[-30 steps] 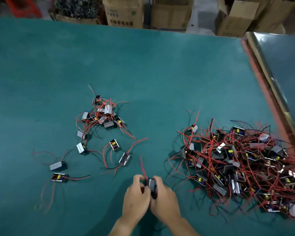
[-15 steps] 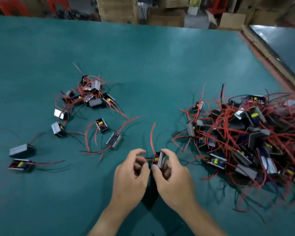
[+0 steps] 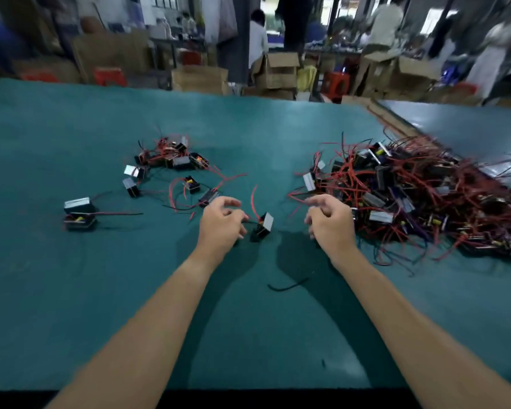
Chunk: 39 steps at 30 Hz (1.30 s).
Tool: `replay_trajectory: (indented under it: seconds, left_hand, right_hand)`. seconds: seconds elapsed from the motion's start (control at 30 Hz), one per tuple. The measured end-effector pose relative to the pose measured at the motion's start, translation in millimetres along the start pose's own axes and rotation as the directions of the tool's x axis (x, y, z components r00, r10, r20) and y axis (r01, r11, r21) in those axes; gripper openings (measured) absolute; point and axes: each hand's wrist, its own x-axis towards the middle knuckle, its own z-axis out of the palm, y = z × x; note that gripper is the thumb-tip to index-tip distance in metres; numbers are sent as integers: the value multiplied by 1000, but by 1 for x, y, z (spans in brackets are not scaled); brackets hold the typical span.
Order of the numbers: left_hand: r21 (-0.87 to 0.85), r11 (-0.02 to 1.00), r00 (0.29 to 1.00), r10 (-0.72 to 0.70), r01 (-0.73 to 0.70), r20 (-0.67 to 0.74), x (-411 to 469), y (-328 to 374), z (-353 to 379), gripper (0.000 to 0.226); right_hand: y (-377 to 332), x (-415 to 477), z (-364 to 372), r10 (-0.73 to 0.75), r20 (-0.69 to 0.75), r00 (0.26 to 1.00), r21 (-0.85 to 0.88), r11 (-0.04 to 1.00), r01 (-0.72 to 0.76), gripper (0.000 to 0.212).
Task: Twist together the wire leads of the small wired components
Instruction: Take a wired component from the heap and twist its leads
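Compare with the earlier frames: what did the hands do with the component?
The right hand let go of the component and moved right, toward the big pile; the left hand seems to keep its black lead. That pile and the left group lie unchanged.

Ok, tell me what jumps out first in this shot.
The big tangle of red-wired components heaped on the right of the green table grabs the eye first. Between the left hand and right hand, one small component sits tilted. A smaller scattered group lies further back on the left.
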Motion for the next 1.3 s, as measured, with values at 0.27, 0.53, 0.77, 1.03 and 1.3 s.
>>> replay_trajectory:
  seconds: [0.27,0.53,0.77,1.03,1.3]
  left_hand:
    - [-30,999,999,-37,36,-27,9,8,5,18]
    - [-205,978,983,-80,46,-164,17,16,-8,19]
    - [33,999,849,46,-34,-527,25,15,-30,16]
    - [535,844,971,105,28,-215,29,0,-26,54]
    - [539,840,981,153,-67,-116,17,6,-18,25]
  right_hand:
    - [-41,7,-49,156,757,634,-326,932,160,21]
    - [-40,16,-1,299,858,418,-490,721,490,9]
    - [12,15,19,-139,417,898,-338,893,296,23]
    - [15,15,21,-124,420,899,-277,926,257,14]
    - [9,15,24,-83,444,892,-382,883,273,65]
